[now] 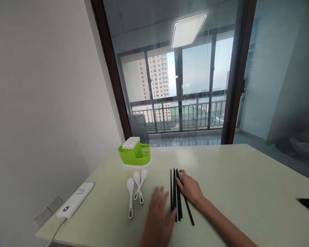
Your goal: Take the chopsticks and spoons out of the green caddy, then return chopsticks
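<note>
Pale table (234,178) stands against a glazed balcony door; at its far left sits a green cutlery holder (135,153) with a white slotted insert; a white power strip (76,199) lies at the left edge. Left hand (159,216), blurred, lies flat and open against the near ends of the black chopsticks (177,197); right hand (190,188) rests on their right side, fingers spread, clamping nothing. Three white spoons (136,190) lie just left, bowls away.
</note>
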Available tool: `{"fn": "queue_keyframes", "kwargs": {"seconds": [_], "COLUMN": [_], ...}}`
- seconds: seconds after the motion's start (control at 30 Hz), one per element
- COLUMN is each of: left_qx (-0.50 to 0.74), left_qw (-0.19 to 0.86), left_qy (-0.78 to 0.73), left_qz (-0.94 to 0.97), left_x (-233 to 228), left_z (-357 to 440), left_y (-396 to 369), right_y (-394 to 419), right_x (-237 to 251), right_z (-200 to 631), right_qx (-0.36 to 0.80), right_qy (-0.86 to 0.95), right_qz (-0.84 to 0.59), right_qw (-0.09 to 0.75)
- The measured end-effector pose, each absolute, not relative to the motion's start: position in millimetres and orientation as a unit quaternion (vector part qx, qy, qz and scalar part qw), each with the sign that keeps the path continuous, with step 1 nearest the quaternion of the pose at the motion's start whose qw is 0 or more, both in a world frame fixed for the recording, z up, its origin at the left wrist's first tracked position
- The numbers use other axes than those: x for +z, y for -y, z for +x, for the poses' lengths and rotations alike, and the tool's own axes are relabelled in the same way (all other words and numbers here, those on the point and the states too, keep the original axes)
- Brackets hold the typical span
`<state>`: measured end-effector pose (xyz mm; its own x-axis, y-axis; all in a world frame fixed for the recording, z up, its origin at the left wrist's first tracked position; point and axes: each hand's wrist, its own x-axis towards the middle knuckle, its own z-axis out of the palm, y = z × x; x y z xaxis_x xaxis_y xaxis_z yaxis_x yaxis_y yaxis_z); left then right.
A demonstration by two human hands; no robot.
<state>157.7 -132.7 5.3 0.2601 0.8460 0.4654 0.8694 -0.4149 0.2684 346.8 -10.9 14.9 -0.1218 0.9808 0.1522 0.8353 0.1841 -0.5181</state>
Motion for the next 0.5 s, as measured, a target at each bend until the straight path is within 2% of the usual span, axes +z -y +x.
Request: {"fn": "queue_keyframes", "kwargs": {"seconds": [0.1, 0.17, 0.27, 0.37, 0.5], "left_qx": [-0.315, -0.297, -0.202, -0.082, -0.037], "left_qw": [0.083, 0.091, 0.043, -0.029, -0.064], "left_qy": [0.628, 0.698, 0.794, 0.813, 0.81], "left_qz": [-0.706, -0.645, -0.572, -0.576, -0.581], "left_x": [36, 56, 77, 87, 88], "left_z": [109, 75, 42, 35, 45], "left_y": [134, 133, 127, 116, 93], "right_y": [24, 36, 58, 83, 110], "right_x": [7, 0, -9, -14, -15], "right_z": [369, 386, 409, 426, 435], "right_qx": [0.186, 0.237, 0.307, 0.337, 0.354], "right_qy": [0.733, 0.721, 0.694, 0.671, 0.656], "right_qz": [-0.597, -0.565, -0.523, -0.508, -0.502], "right_qw": [0.268, 0.322, 0.39, 0.422, 0.439]}}
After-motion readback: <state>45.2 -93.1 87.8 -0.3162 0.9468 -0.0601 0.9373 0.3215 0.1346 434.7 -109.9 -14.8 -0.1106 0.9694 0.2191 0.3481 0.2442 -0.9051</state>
